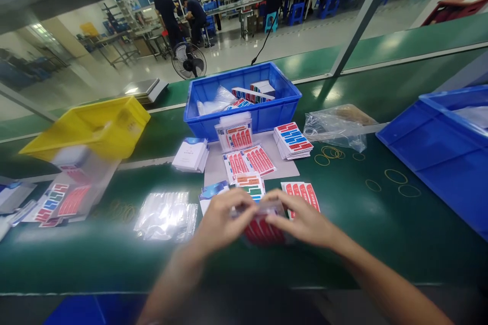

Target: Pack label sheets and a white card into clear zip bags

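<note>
Close to the table's front edge, my left hand [223, 216] and my right hand [301, 216] pinch the top edge of a clear plastic bag [264, 231] with red sticker sheets in it. The bag is smeared by motion, and my fingers hide its upper rim. Just beyond my hands lies an orange and green sticker sheet [249, 183]. A stack of red sticker sheets [307, 195] rests by my right hand. To the left of my left hand are a blue-and-white booklet stack [213, 194] and a pile of empty clear zip bags [166, 216].
Behind stand a blue bin [244, 124] with packets and a yellow bin [95, 129]. Another blue bin [438, 147] is on the right, near rubber bands [332, 152]. Filled bags [238, 134], white booklets [190, 155] and red-blue sheets [293, 139] surround a grey board [285, 169].
</note>
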A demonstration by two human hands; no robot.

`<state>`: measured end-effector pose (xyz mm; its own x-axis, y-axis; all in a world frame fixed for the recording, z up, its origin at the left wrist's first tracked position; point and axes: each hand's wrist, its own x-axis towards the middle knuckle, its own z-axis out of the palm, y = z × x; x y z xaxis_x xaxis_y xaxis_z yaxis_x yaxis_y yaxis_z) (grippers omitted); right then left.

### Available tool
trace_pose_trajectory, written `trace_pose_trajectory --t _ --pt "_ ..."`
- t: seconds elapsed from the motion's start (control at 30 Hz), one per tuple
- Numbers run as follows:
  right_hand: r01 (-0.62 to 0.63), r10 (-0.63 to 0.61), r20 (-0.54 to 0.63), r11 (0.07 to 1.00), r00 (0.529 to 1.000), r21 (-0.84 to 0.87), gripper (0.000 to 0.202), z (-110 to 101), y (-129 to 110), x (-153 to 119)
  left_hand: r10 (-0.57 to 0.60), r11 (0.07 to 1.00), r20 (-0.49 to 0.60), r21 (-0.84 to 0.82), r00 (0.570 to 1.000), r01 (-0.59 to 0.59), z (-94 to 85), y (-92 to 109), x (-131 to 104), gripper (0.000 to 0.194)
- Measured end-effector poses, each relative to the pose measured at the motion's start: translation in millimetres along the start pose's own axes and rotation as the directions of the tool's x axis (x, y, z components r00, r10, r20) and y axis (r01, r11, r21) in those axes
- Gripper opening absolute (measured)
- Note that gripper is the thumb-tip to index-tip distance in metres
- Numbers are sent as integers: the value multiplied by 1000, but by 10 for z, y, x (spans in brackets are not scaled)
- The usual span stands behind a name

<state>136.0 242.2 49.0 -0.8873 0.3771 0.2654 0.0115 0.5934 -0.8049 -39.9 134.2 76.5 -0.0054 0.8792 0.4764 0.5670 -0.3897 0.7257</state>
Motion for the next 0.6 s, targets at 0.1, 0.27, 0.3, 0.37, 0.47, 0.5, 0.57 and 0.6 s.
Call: trace_pose_trajectory --t 0.1,0.27,0.3,0.37,0.47,0.5,0.57,0.6 --pt "-110 115 -39 987 993 115 40 -275 214 593 35 998 -204 61 978 -23 -232 -239 575 15" --pt "-354 354 9 932 935 77 51 -558 973 1315 -392 902 -408 -346 825 257 -286 -1030 952 37" --pt "-433 433 -15 901 901 -17 50 -598 1125 1372 -480 855 -381 -406 791 323 -245 -1206 899 36" --pt "-562 554 -95 807 827 -181 56 -652 1373 1420 -673 696 -228 -517 703 498 -144 -1512 739 44" --pt "-629 623 -140 704 770 -330 61 -651 1550 1423 -831 481 -111 -635 544 605 5 -1769 573 56" --pt "-627 627 -137 688 767 -366 59 -630 1557 1426 -847 441 -89 -671 525 596 49 -1801 570 58" --pt "-614 625 -131 668 769 -421 57 -572 1518 1446 -852 396 -62 -727 520 562 128 -1817 633 57" --pt "-610 626 -129 660 769 -439 58 -539 1485 1459 -853 380 -52 -743 519 551 164 -1816 683 55"
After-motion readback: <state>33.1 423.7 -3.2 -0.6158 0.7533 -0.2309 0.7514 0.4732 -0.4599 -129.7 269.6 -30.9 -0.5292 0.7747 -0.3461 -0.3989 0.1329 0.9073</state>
